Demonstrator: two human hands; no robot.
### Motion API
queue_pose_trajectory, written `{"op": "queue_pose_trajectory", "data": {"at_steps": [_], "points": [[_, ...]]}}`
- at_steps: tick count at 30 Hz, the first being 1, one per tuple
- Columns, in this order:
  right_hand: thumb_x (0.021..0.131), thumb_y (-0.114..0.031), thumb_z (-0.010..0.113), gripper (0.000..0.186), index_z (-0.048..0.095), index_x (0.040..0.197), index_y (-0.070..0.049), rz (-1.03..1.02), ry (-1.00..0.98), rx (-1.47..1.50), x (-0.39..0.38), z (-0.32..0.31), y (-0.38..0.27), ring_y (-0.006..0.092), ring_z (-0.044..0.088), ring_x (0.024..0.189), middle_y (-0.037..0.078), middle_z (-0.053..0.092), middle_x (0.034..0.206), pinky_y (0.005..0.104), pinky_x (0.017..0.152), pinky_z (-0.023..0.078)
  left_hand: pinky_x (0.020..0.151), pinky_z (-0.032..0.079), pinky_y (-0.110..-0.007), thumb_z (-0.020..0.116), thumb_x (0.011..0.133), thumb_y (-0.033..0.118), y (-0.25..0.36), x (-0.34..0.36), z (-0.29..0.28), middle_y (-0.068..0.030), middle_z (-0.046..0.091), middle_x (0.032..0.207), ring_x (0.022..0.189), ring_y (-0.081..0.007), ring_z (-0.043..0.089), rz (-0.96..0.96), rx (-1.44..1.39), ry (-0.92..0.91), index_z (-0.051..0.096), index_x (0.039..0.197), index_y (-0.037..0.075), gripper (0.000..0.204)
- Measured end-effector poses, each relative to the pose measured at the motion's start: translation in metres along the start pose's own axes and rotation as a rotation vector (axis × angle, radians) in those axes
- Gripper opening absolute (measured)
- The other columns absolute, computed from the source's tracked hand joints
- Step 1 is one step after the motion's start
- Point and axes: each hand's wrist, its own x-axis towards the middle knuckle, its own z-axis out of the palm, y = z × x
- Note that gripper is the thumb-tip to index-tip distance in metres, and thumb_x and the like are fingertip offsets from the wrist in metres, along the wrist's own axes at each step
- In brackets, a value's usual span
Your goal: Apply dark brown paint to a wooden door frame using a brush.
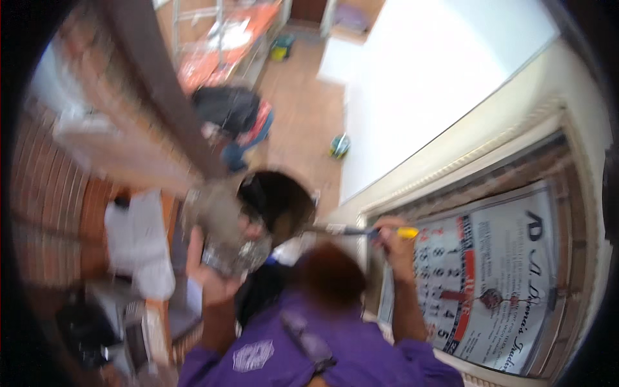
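Observation:
My left hand [216, 280] cups a grey lumpy thing [222, 216] from below, with its thumb up along the side. Shiny crinkled material [242, 257] lies at the lower edge of the grey thing, and motion smears it all. A black rounded thing [284, 200], perhaps a bowl, sits against its right side; what supports it is hidden. To the right, my right hand [394, 240] is closed around a slim tool [361, 230] with a yellow-ended dark handle. The tool's far end points left toward the black thing, and its tip is blurred.
A framed recess with a large printed calendar sheet [471, 284] lies close at my right. White papers [138, 238] hang over a wooden surface at the left. A dark beam [161, 84] slants across the upper left. Beyond are a tiled floor [303, 109] and a small green tub [340, 146].

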Motion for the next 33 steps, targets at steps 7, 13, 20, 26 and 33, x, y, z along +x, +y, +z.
{"op": "queue_pose_trajectory", "data": {"at_steps": [7, 13, 20, 26, 33], "points": [[0.085, -0.034, 0.055, 0.032, 0.052, 0.089, -0.002, -0.366, 0.179, 0.75, 0.034, -0.019, -0.069, 0.0175, 0.05, 0.046, 0.009, 0.053, 0.057, 0.0274, 0.041, 0.04, 0.077, 0.043, -0.042, 0.042, 0.082, 0.049, -0.008, 0.003, -0.002, -0.0158, 0.056, 0.086, 0.077, -0.0285, 0.054, 0.01, 0.005, 0.108, 0.047, 0.109, -0.001, 0.058], [0.088, -0.037, 0.049, 0.034, 0.055, 0.095, -0.004, -1.048, -0.006, 0.739, 0.056, -0.055, -0.224, 0.0144, 0.05, 0.056, 0.004, 0.051, 0.062, 0.0238, 0.05, 0.042, 0.074, 0.045, -0.044, 0.041, 0.083, 0.048, -0.011, 0.005, 0.012, -0.0159, 0.056, 0.083, 0.072, -0.029, 0.055, -0.006, -0.027, 0.149, 0.048, 0.105, -0.002, 0.055], [0.085, -0.026, 0.057, 0.024, 0.059, 0.081, -0.002, -1.515, 0.555, 0.387, 0.05, -0.071, -0.357, 0.0099, 0.048, 0.048, 0.004, 0.055, 0.058, 0.0212, 0.045, 0.036, 0.073, 0.045, -0.043, 0.041, 0.083, 0.049, -0.012, 0.011, 0.014, -0.0154, 0.056, 0.083, 0.072, -0.0283, 0.054, -0.029, -0.04, 0.14, 0.047, 0.109, 0.0, 0.055], [0.082, -0.019, 0.062, 0.019, 0.063, 0.075, -0.001, -1.731, 0.79, 0.132, 0.052, -0.086, -0.41, 0.0058, 0.048, 0.049, 0.002, 0.055, 0.057, 0.0195, 0.046, 0.037, 0.071, 0.046, -0.042, 0.042, 0.084, 0.049, -0.013, 0.011, 0.006, -0.0143, 0.055, 0.082, 0.072, -0.0284, 0.054, -0.007, -0.041, 0.126, 0.047, 0.11, 0.001, 0.054], [0.078, -0.025, 0.065, 0.023, 0.067, 0.078, -0.001, -1.75, 0.889, -0.133, 0.069, -0.103, -0.462, 0.0065, 0.054, 0.059, 0.002, 0.06, 0.061, 0.0202, 0.053, 0.041, 0.071, 0.046, -0.042, 0.042, 0.083, 0.05, -0.01, 0.011, -0.009, -0.0139, 0.055, 0.08, 0.072, -0.0283, 0.054, 0.021, 0.056, 0.122, 0.047, 0.108, 0.001, 0.055]]}}
